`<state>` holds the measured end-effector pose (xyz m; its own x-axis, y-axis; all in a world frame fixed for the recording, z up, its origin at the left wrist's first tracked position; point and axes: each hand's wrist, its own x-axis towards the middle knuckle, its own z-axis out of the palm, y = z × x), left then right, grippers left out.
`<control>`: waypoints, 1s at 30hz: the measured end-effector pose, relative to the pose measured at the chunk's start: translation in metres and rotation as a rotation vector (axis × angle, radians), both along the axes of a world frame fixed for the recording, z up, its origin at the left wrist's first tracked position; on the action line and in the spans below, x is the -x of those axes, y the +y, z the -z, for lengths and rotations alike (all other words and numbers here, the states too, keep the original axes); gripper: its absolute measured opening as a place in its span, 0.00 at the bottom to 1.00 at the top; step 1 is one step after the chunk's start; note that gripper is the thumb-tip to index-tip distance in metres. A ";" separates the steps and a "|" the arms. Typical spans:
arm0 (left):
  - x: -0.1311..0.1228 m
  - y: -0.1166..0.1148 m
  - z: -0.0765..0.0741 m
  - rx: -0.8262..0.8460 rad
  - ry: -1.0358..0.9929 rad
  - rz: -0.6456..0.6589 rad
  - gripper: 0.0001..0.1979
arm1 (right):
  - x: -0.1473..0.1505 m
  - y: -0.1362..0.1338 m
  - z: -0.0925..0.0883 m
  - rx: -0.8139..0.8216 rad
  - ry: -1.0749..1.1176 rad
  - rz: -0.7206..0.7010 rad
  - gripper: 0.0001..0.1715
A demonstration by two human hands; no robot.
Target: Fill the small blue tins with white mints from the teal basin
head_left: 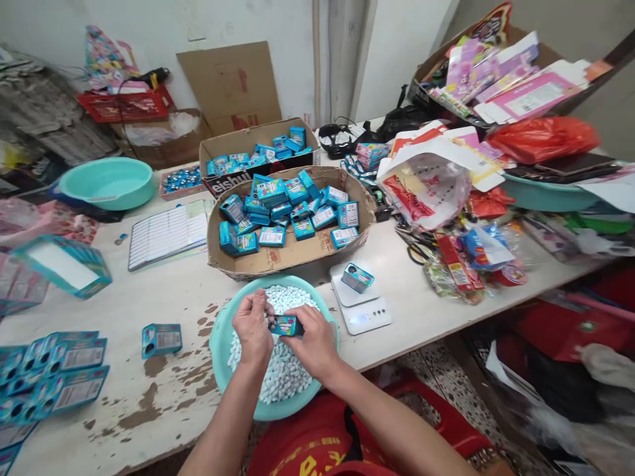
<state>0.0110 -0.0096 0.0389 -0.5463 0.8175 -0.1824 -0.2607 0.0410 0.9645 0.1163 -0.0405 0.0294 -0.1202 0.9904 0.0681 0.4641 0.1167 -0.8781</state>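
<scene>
Over a turquoise basin (218,370) full of pale blue, pebble-like candies (285,377), my right hand (317,340) grips a small blue candy box (286,324). My left hand (252,327) is closed beside the box's left end, fingers bunched together; what they pinch is hidden. To the right, another blue box (358,277) lies on a white digital scale (367,318). A single blue box (162,340) sits on the table left of the basin. Behind the basin, an oval-looking cardboard tray (297,256) holds many blue boxes (272,192).
Rows of blue boxes (74,370) stand at the left front. Further back are a printed sheet (169,231), an upper turquoise basin (109,185) and a cardboard carton (218,142). Scissors (419,246), wrappers (459,264) and packaging crowd the right side. A red stool (421,403) is below.
</scene>
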 end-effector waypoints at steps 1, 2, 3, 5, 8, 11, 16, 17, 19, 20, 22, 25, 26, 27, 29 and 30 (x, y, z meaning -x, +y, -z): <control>0.000 0.001 0.000 -0.009 -0.006 0.005 0.17 | 0.001 0.001 0.001 -0.005 0.005 -0.001 0.20; 0.001 0.002 0.000 -0.024 -0.011 0.007 0.17 | 0.001 0.002 0.003 -0.011 0.017 -0.001 0.21; 0.001 0.003 -0.001 -0.035 -0.017 0.006 0.17 | 0.001 0.002 0.004 -0.013 0.031 0.002 0.21; 0.002 0.004 -0.005 -0.048 -0.041 0.003 0.18 | -0.001 0.001 0.006 -0.005 0.066 0.014 0.22; 0.007 0.009 -0.013 -0.043 -0.150 0.024 0.18 | -0.007 -0.001 0.008 0.041 0.158 0.039 0.22; 0.021 0.015 -0.015 0.021 -0.376 0.082 0.16 | -0.020 -0.003 0.007 0.100 0.302 0.068 0.21; 0.039 0.019 0.013 0.417 -0.536 0.139 0.12 | -0.059 -0.015 -0.001 0.191 0.493 0.159 0.20; 0.036 0.019 0.021 0.492 -0.527 0.206 0.12 | -0.069 -0.018 -0.003 0.204 0.510 0.192 0.19; 0.021 0.023 0.034 0.546 -0.506 0.340 0.14 | -0.090 -0.025 -0.002 0.228 0.520 0.268 0.19; 0.009 0.027 0.038 0.523 -0.489 0.378 0.16 | -0.100 -0.028 0.000 0.240 0.514 0.307 0.19; -0.025 0.040 0.041 0.415 -0.452 0.391 0.20 | -0.120 -0.034 0.007 0.264 0.495 0.389 0.21; -0.086 0.070 0.040 0.251 -0.423 0.372 0.25 | -0.146 -0.040 0.021 0.293 0.454 0.519 0.23; -0.105 0.080 0.040 0.213 -0.410 0.362 0.26 | -0.153 -0.042 0.025 0.298 0.438 0.555 0.23; -0.123 0.090 0.041 0.180 -0.392 0.352 0.26 | -0.160 -0.043 0.029 0.302 0.423 0.586 0.24; -0.150 0.107 0.044 0.122 -0.342 0.328 0.26 | -0.171 -0.047 0.034 0.311 0.407 0.639 0.25; -0.159 0.114 0.047 0.098 -0.313 0.314 0.26 | -0.176 -0.048 0.037 0.322 0.408 0.665 0.25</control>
<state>0.1701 0.1041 -0.0086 -0.1809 0.9056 -0.3837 -0.4993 0.2516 0.8291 0.2918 -0.0885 -0.0072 0.4681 0.8245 -0.3180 -0.0132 -0.3533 -0.9354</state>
